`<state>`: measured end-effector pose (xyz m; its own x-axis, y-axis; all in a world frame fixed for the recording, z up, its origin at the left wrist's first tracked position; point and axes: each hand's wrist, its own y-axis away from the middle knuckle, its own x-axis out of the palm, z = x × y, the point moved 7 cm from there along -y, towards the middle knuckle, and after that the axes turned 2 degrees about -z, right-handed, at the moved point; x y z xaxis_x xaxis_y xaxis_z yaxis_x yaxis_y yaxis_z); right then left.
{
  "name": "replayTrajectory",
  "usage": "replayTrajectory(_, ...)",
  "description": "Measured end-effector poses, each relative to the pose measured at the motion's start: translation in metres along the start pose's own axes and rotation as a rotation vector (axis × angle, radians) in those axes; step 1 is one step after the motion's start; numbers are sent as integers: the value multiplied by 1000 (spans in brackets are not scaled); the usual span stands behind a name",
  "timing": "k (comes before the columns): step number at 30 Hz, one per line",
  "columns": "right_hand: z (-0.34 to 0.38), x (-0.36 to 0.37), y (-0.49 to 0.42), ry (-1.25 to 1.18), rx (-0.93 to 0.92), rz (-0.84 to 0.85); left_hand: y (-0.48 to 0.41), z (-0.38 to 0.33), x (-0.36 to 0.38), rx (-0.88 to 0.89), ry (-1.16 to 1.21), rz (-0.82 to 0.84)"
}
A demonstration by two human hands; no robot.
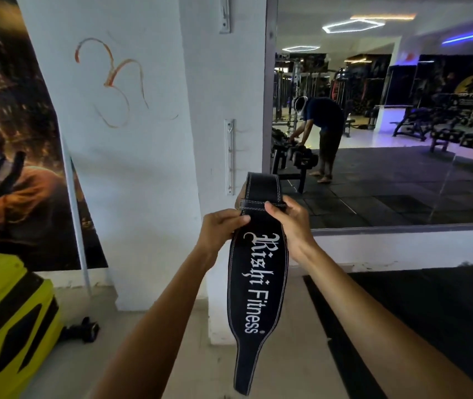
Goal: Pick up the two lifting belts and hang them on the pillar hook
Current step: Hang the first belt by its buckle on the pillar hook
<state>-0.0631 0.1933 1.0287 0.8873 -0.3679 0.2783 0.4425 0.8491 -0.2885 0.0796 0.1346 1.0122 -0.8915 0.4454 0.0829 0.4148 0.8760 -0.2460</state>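
- Gripped the belt (258, 286) near its upper end with both hands: pinched its left edge between thumb and fingers of the left hand (223, 226), closed the right hand (290, 223) round its right edge beside the stitched loop.
- Held it lengthwise in front of the chest, wide middle towards the camera, narrow tail pointing down and clear of the floor.
- Stood close to the white pillar (143, 168), with the hook rail (229, 156) just above and to the left of the belt's top end, near it but not touching.
- Judged as the hanging step, not yet done: saw nothing on the hooks (small and pale, hard to make out).
- Best done by lifting the top end level with a hook, keeping the loop spread between the two hands, slipping it over the hook and letting the weight settle before loosening either grip.
- Worth steadying the long tail too, since stiff leather probably swings and could pull the loop off.
- Made out only one belt for certain; could not tell whether a second lay behind it.
- Read "Rishi Fitness" in white down the belt's face, first word in ornate blackletter, second in plain type, with a tiny mark after it.
- Found no other readable writing: only an orange scrawl (114, 82) on the pillar and a wordless poster (13, 110) at the left.
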Motion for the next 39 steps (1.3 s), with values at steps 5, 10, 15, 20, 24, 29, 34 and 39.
replayTrajectory(5,-9,0,5,-17,38,-21,38,75,-17,-207,-235,137)
replayTrajectory(10,-4,9,7,62,10,86,12,13,-6,-83,-82,66)
replayTrajectory(15,5,12,10,142,-50,170,-13,-33,17,-56,226,-88)
replayTrajectory(20,-20,-21,20,194,-33,104,-13,-36,26,-54,346,-103)
replayTrajectory(24,-59,-46,40,250,41,93,-17,-35,20,-66,311,-114)
replayTrajectory(29,-12,-23,15,207,-48,115,-12,-27,20,-56,318,-107)
replayTrajectory(34,-54,-40,33,344,3,151,-15,-35,16,-24,308,-114)
replayTrajectory(39,-90,-63,50,436,261,262,-8,-23,9,-40,291,-78)
